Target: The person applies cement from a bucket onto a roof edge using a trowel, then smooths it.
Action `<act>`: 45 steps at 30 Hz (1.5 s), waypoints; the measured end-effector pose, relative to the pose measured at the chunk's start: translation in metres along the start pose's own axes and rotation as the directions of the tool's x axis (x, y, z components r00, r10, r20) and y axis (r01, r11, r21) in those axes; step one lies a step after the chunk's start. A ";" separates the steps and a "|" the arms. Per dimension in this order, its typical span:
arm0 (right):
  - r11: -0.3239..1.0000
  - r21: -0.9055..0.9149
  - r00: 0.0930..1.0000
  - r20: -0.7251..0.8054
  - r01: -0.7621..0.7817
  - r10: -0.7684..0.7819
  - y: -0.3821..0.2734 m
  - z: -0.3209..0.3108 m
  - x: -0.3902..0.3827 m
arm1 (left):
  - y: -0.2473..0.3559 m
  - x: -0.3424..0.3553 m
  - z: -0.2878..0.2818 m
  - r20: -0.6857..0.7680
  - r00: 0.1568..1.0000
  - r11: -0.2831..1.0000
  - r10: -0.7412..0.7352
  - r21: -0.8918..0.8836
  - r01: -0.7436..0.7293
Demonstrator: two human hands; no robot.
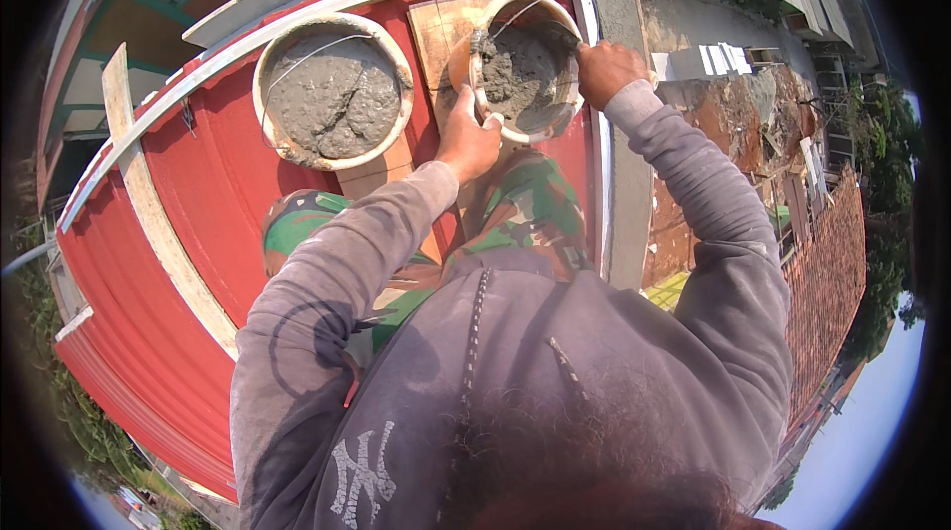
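A white bucket (527, 69) of grey wet mortar stands on a board in the upper middle, leaning a little. My left hand (469, 139) grips its rim at the near left, and my right hand (608, 74) is closed on the rim at its right side. Inside, the mortar is lumpy, and some coats the left rim. To the left, a second white bucket (332, 92) holds smoother grey mortar, its thin wire handle lying across the top.
Below me is a red corrugated metal roof (149, 312) with wooden boards (173, 233) and a pale trim (178, 106). A grey cement ledge (631, 203) runs along my right. Beyond it are a tiled roof (827, 282), debris and greenery. My camouflage-clad legs are under the buckets.
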State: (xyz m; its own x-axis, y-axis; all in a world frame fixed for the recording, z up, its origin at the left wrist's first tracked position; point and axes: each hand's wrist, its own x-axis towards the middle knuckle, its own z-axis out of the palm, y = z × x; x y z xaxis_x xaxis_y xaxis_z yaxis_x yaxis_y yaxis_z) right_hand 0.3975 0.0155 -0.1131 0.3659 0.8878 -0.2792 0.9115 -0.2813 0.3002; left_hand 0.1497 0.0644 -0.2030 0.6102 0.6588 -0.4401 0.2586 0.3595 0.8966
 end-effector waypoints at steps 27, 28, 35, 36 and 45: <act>0.321 0.913 0.885 0.352 -0.253 -0.304 0.074 -0.059 -0.048 | -0.018 0.004 -0.019 0.001 0.983 0.964 -0.186 -0.195 0.182; 0.298 0.917 0.883 0.354 -0.264 -0.308 0.082 -0.074 -0.042 | -0.019 0.003 -0.020 0.011 0.984 0.963 -0.178 -0.202 0.176; 0.454 0.886 0.975 0.014 0.090 -0.220 0.148 -0.109 0.090 | -0.031 0.008 -0.020 -0.056 0.983 0.971 -0.176 -0.174 0.164; 0.529 0.836 0.987 -0.088 0.145 -0.132 0.159 -0.092 0.120 | -0.030 0.009 -0.019 -0.052 0.982 0.970 -0.182 -0.170 0.171; 0.972 0.110 0.912 -0.337 -0.209 0.234 0.094 0.019 0.201 | -0.027 0.015 -0.017 -0.071 0.984 0.976 -0.166 -0.154 0.154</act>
State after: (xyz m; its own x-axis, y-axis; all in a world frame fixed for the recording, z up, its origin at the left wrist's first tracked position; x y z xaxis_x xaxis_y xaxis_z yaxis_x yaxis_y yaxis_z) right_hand 0.5607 0.1607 -0.1588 0.4836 0.8666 0.1229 0.8301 -0.4986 0.2497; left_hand 0.1389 0.0760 -0.2343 0.5039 0.6350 -0.5855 0.2309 0.5542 0.7997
